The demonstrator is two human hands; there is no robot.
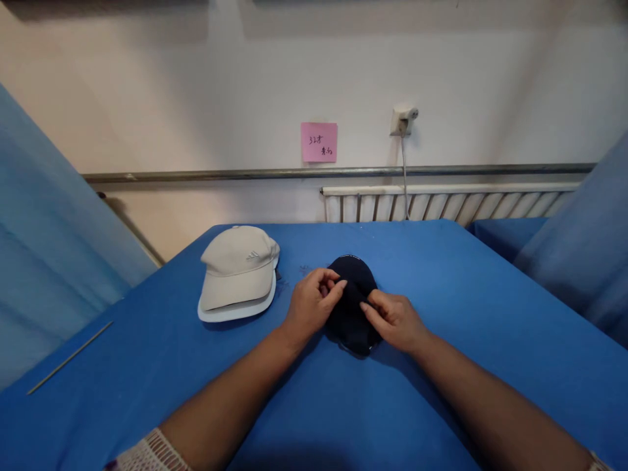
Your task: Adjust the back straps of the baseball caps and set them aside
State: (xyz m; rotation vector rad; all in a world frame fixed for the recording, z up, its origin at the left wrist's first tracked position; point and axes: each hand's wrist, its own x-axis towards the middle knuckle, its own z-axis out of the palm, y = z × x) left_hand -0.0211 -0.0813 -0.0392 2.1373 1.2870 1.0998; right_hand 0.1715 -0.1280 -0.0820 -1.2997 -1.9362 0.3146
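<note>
Dark cap: a soft, dark-navy cloth item (349,269) with a rounded outline and a thin glossy rim, apparently a cap, lies on the table covered in bright blue cloth (490,327), about midway between its left and right edges and short of the far edge.
Left hand: the person's bare left hand (316,297) has thumb and forefinger drawn close together on a fold of the dark cloth, at its left side.
Right hand: the person's bare right hand (395,320) pinches the cloth from the right, the thumb on top; fingers beneath are partly hidden.
Fold between the hands: the item's long axis runs roughly from the far edge toward the person, and the grips meet it from either side. Neither hand is clearly nearer, since both touch it; the left fingertips sit a little closer to the far edge than the right ones.
Pale caps: a beige cap with a small embroidered mark (238,252) rests on a whitish cap (235,314), near the far left corner, brims toward the person, well apart from the left hand.
Thin stick: a slender, straight, tan stick (70,358) lies slantwise by the left edge.
Near edge: out of view.
</note>
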